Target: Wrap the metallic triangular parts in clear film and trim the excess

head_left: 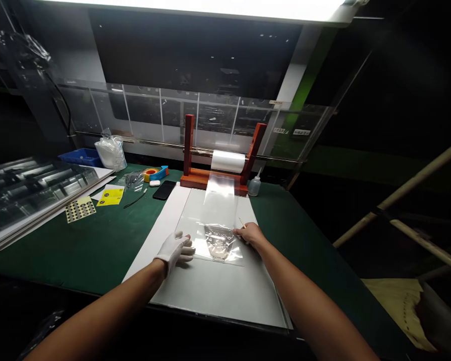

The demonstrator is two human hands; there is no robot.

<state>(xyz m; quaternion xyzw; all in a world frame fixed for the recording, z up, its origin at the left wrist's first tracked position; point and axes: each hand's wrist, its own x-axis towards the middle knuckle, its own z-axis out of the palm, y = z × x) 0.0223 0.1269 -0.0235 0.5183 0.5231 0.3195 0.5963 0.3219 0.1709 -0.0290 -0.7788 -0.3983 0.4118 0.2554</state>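
My left hand [175, 251], in a white glove, rests on the left edge of a clear plastic film [214, 210] and holds nothing. My right hand [251, 233] is bare and pinches a thin wooden stick [242, 222] at the film's right side. Between my hands, a crumpled, silvery transparent pouch [218, 241] lies on or under the film. The film runs back from a transparent roll [227, 161] on a red-brown wooden stand [210, 179] and lies across a white board [218, 286].
A green mat [78, 250] covers the bench. On it lie a black phone [164, 190], a tape roll [152, 174], a dropper bottle [254, 185], sticker sheets [80, 209] and a black cable [135, 199]. A blue bin [80, 157], a plastic bag [111, 151] and a glossy stacked panel [30, 190] stand left.
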